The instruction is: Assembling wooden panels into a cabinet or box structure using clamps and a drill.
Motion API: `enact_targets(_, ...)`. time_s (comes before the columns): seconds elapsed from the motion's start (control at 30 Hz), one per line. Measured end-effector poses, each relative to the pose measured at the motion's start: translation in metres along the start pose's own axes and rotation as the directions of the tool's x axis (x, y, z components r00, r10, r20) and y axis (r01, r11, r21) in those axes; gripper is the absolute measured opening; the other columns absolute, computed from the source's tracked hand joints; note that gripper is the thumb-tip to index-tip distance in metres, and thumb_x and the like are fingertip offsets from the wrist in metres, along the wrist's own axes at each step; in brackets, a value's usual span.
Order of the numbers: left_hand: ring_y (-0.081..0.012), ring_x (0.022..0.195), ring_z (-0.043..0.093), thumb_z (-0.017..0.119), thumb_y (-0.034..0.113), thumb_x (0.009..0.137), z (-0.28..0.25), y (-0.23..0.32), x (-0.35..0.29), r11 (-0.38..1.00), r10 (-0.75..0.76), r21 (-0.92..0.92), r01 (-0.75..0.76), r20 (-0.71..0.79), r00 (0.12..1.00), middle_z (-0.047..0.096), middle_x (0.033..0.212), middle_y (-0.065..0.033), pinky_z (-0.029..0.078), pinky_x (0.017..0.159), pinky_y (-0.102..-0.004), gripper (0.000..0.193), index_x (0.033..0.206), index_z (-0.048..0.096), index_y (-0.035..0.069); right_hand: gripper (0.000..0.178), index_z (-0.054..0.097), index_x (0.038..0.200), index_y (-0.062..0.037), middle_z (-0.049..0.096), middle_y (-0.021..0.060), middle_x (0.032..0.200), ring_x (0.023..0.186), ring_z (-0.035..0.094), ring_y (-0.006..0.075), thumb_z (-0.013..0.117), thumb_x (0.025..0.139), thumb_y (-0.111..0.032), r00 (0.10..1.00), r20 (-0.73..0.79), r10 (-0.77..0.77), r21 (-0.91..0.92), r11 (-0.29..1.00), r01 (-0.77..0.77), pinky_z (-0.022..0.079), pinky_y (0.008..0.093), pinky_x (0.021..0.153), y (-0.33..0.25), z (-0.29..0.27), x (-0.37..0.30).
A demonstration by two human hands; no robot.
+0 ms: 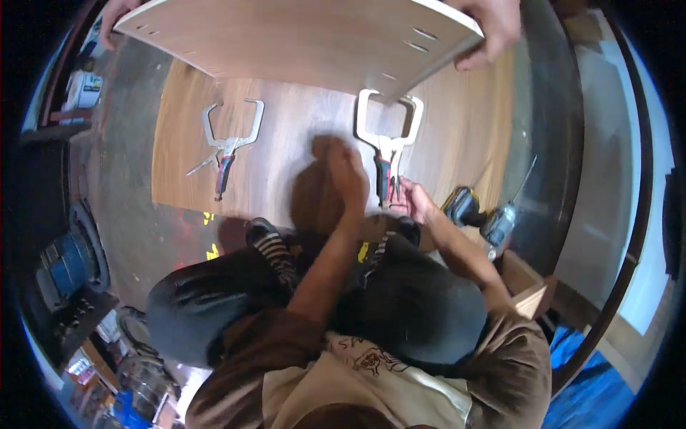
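My right hand [416,201] has its fingers at the lever end of a locking C-clamp [388,143], which lies on the wood-grain board [286,171] with its jaws pointing away from me. Left of it, my left hand [348,171] hovers over the board's middle, blurred, so its fingers do not read clearly. A second locking C-clamp [227,146] lies farther left on the board, its lever spread. At the far side another person's hands [496,30] hold a pale panel [300,43] with slots near its corners, tilted above the board's far edge.
A yellow-and-black power tool [464,204] and a blue-grey drill [500,227] with a long bit sit off the board's near right corner. A wooden box [525,282] stands by my right elbow. At far left are a blue machine [68,264] and a white bucket [84,89].
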State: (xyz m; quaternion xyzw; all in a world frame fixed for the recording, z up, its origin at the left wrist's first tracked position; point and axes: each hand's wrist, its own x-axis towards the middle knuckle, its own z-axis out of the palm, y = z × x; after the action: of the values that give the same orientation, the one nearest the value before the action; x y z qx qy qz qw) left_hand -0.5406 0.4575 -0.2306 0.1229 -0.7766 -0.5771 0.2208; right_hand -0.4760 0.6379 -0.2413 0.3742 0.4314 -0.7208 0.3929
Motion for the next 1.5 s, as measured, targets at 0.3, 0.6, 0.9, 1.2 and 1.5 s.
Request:
enact_targets(0.3,-0.0518,0.091,0.067,0.046,0.052,0.103,0.027,-0.025,-0.070,0.827,-0.510,0.505,0.244,0.496,0.703,0.071,0.097,-0.0298,0.050,0.083,-0.0618,0.050,0.111,0.060,0.004,0.056,0.066,0.100,-0.0065,0.063,0.0050,0.069,0.051,0.058,0.0149,0.033,0.110,-0.051,0.966,-0.070,-0.250,-0.159,0.958,0.237,0.048,0.0277,0.043,0.016,-0.014,0.055)
enact_targets(0.6,-0.0505,0.090,0.068,0.052,0.056,0.098,0.040,-0.013,-0.074,0.807,-0.522,0.501,0.313,0.355,0.775,0.072,0.095,-0.0288,0.051,0.082,-0.0600,0.055,0.103,0.067,0.003,0.053,0.068,0.101,-0.0032,0.057,0.0038,0.063,0.045,0.049,0.0157,0.035,0.107,-0.045,0.870,-0.310,-0.383,-0.149,0.923,0.354,0.038,0.0322,0.042,0.031,-0.019,0.085)
enact_targets(0.9,-0.0501,0.089,0.068,0.052,0.051,0.099,0.036,-0.036,-0.077,0.826,-0.476,0.486,0.285,0.331,0.815,0.071,0.093,-0.0293,0.052,0.082,-0.0582,0.051,0.100,0.067,0.002,0.052,0.069,0.090,-0.0057,0.054,0.0017,0.058,0.045,0.044,0.0135,0.039,0.103,-0.046,0.835,-0.348,-0.427,-0.307,0.893,0.329,0.035,0.0321,0.044,0.027,-0.012,0.075)
enact_targets(1.2,-0.0515,0.087,0.067,0.047,0.048,0.104,0.058,-0.024,-0.088,0.844,-0.430,0.486,0.228,0.360,0.828,0.071,0.090,-0.0300,0.049,0.079,-0.0586,0.052,0.105,0.068,0.000,0.063,0.067,0.071,-0.0064,0.059,0.0070,0.060,0.065,0.060,0.0220,0.041,0.102,-0.055,0.667,-0.462,-0.585,-0.694,0.706,0.139,0.045,0.0378,0.067,0.006,-0.048,0.050)
enact_targets(1.5,-0.0528,0.086,0.065,0.047,0.047,0.105,0.061,-0.037,-0.097,0.897,-0.352,0.397,0.195,0.371,0.859,0.070,0.091,-0.0296,0.049,0.075,-0.0578,0.053,0.102,0.066,-0.003,0.059,0.078,0.078,-0.0089,0.071,0.0174,0.073,0.078,0.071,0.0378,0.052,0.097,-0.058,0.661,-0.242,-0.710,-0.925,0.376,0.065,0.054,0.0479,0.074,-0.051,-0.052,0.001)
